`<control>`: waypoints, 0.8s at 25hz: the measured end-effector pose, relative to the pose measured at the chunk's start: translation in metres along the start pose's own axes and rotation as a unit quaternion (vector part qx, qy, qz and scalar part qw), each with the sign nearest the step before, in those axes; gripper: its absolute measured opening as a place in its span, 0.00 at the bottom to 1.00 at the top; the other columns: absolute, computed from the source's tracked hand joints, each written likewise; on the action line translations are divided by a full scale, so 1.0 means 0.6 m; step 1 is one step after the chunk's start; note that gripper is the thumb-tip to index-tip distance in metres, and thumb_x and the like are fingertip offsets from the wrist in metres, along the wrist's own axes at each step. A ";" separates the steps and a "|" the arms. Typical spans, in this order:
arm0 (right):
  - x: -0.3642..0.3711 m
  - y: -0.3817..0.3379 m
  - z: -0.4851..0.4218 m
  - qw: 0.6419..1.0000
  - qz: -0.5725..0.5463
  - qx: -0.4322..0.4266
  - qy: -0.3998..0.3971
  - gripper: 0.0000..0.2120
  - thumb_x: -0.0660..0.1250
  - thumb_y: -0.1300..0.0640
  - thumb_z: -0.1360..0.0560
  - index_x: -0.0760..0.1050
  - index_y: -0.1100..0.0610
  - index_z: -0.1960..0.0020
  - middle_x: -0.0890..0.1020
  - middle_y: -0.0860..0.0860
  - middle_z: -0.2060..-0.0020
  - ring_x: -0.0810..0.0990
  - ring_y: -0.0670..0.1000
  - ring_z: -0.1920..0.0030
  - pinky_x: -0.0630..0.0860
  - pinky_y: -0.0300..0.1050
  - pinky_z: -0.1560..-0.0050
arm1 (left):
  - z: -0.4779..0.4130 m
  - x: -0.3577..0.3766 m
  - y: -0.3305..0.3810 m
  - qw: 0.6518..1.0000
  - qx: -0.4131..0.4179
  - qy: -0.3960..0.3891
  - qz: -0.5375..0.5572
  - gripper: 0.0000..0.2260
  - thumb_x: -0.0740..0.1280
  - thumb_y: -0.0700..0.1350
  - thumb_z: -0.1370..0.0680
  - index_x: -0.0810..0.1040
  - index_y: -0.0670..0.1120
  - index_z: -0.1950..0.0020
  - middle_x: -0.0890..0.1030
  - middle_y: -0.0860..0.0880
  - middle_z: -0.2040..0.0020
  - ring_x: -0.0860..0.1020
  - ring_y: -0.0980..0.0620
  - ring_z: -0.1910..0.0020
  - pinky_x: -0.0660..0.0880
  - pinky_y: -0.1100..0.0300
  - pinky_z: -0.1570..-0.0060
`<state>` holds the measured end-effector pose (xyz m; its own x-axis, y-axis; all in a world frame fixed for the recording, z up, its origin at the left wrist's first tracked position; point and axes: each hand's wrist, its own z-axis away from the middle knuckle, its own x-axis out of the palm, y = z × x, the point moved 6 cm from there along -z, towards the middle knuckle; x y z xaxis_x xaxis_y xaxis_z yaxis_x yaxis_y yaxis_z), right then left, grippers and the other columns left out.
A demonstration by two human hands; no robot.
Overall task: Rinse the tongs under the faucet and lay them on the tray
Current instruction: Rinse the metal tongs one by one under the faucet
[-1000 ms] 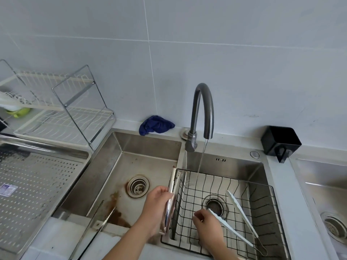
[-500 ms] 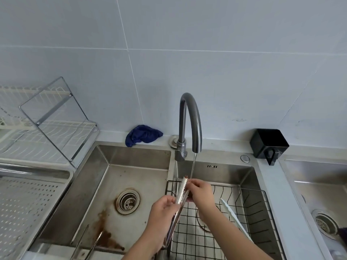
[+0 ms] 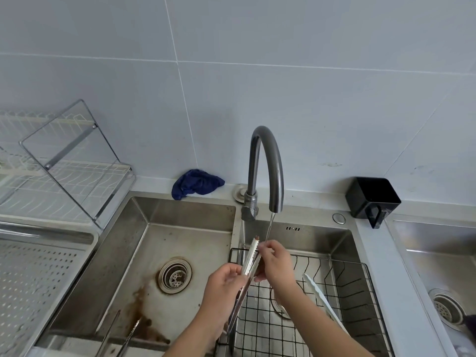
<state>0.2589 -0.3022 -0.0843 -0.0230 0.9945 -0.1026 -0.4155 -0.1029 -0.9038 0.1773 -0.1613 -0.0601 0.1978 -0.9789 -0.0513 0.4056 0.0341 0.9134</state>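
A pair of metal tongs [image 3: 251,258] with serrated tips points up toward the running faucet [image 3: 268,171]. My left hand [image 3: 225,287] grips the tongs around their middle. My right hand [image 3: 274,261] pinches the tongs near the tips, just below the thin water stream [image 3: 269,228]. The perforated steel tray [image 3: 31,287] lies at the left. The tongs' lower end is hidden behind my left hand and wrist.
A black wire basket [image 3: 332,284] sits in the right sink basin with white plastic tongs [image 3: 324,302] in it. Another pair of metal tongs [image 3: 121,333] lies in the stained left basin. A blue cloth [image 3: 195,184], dish rack [image 3: 64,171] and black holder [image 3: 371,198] line the back.
My left hand lifted the metal tongs from the basket's edge up under the stream. My right hand left the white tongs in the basket and now pinches the metal tongs' tips.
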 end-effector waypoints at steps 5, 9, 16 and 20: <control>-0.001 -0.008 -0.002 0.998 -0.034 0.019 -0.040 0.03 0.67 0.63 0.20 0.80 0.60 0.50 0.86 0.55 0.64 0.85 0.53 0.67 0.82 0.46 0.69 | -0.014 0.003 -0.001 1.000 -0.001 0.021 -0.003 0.03 0.70 0.42 0.23 0.82 0.46 0.56 0.86 0.47 0.59 0.80 0.53 0.63 0.74 0.58 0.59; -0.030 -0.041 -0.020 0.998 -0.044 -0.017 0.034 0.06 0.67 0.59 0.18 0.80 0.61 0.51 0.86 0.51 0.70 0.83 0.49 0.71 0.81 0.46 0.71 | -0.039 0.014 0.007 1.000 0.011 0.005 -0.009 0.02 0.70 0.44 0.22 0.81 0.48 0.55 0.85 0.51 0.61 0.79 0.57 0.65 0.74 0.61 0.63; -0.018 -0.041 0.001 0.999 0.023 -0.030 -0.033 0.08 0.69 0.70 0.26 0.79 0.61 0.50 0.84 0.66 0.55 0.83 0.52 0.65 0.84 0.48 0.64 | -0.050 0.024 0.009 0.999 0.029 -0.015 -0.023 0.07 0.67 0.46 0.19 0.80 0.43 0.52 0.85 0.38 0.54 0.82 0.40 0.58 0.78 0.51 0.56; -0.024 -0.044 -0.010 0.993 0.110 -0.038 0.002 0.07 0.66 0.59 0.19 0.76 0.63 0.54 0.82 0.62 0.64 0.82 0.52 0.71 0.81 0.52 0.69 | -0.044 0.035 -0.002 0.998 -0.008 -0.032 0.045 0.07 0.66 0.45 0.18 0.81 0.42 0.49 0.86 0.40 0.54 0.84 0.47 0.58 0.79 0.61 0.64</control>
<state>0.2752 -0.3139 -0.0616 -0.1023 0.9476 -0.3027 -0.3312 -0.3194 -0.8879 0.2043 -0.1766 -0.0731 0.1764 -0.9827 0.0566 0.4027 0.1245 0.9068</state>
